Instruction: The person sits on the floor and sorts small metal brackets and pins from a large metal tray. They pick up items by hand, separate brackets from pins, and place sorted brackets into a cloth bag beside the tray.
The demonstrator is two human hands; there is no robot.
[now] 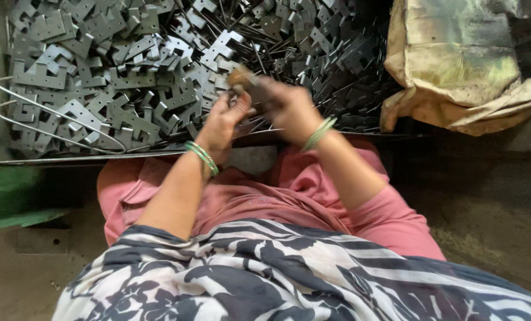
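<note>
Underneath, grey metal brackets (128,77) (heaped) cover everything.

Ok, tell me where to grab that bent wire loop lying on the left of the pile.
Probably take the wire loop at its rounded left end, coming in from the left edge of the metal brackets. That end pokes out past the pile and looks bare, while its right end lies across the plates.

we see grey wire loop (51,122) at pile's left edge | dirty tan sack (461,65) right | green sheet (6,199) lower left
</note>
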